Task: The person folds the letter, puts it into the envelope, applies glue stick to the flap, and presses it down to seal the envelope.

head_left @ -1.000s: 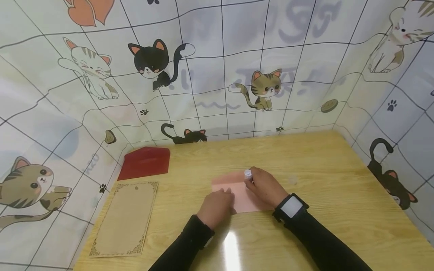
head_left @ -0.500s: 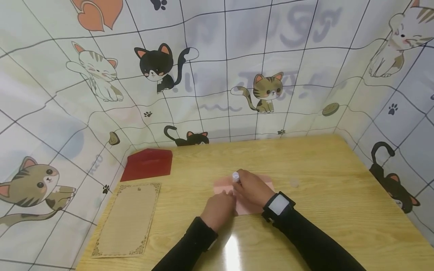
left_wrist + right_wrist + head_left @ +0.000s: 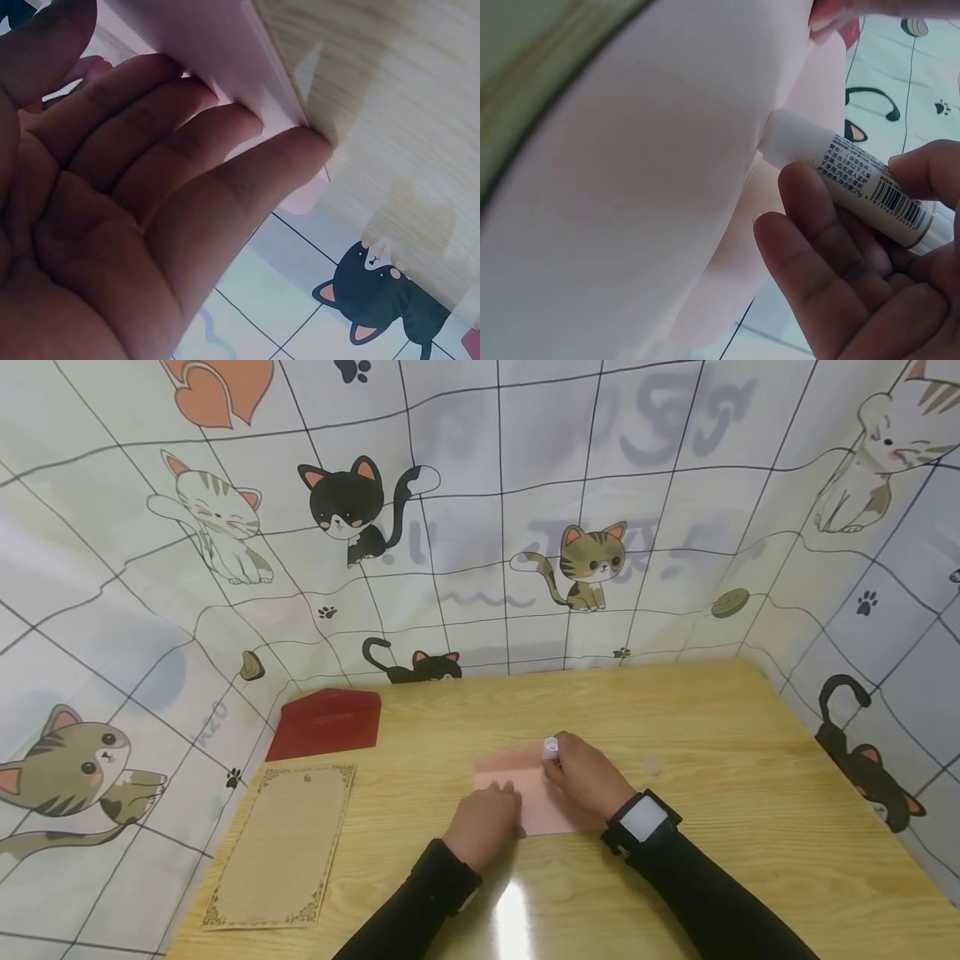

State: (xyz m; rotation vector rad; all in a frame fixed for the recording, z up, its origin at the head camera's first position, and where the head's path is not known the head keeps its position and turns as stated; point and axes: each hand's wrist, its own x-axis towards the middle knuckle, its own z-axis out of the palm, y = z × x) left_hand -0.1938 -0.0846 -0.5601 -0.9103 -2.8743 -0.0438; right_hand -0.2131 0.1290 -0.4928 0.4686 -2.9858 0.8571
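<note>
Right hand (image 3: 592, 777) grips glue stick (image 3: 847, 178), 12 o'clock on envelope (image 3: 538, 806) | left hand (image 3: 484, 823), fingers extended, touches 8 o'clock | we fear drag could crease it

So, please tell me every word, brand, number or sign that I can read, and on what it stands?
Held tube: "3岁以下儿童", apparently; other print and barcode digits too small.
Backdrop: faint lettering, too blurred to read.
Beige sheet: top mark too small to read.
</note>
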